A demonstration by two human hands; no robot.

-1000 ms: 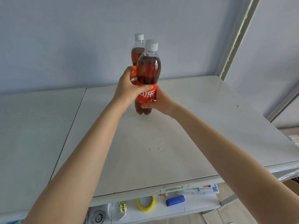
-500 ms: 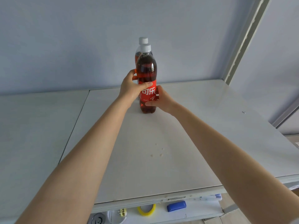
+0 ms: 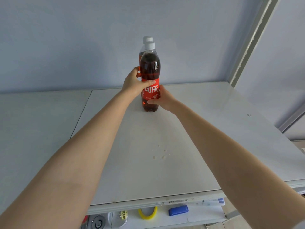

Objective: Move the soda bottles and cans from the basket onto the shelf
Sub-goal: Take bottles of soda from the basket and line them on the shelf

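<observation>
Front bottle (image 3: pixel 150 70) is now sitting base-down on the shelf (image 3: pixel 206 129), no longer lifted. Standing upright, cap pointing up, just ahead of rear bottle (image 3: pixel 147 39). Left hand (image 3: pixel 133 83) is wrapping its label; right hand (image 3: pixel 163 100) is gripping lower down.

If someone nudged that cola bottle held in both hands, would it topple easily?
Likely, if pushed high: the front cola bottle is tall on a narrow base. It looks nearly full of dark liquid, so probably heavy for its size and steadier against low nudges. Its smooth plastic may be slippery; left hand and right hand both wrap it.
</observation>
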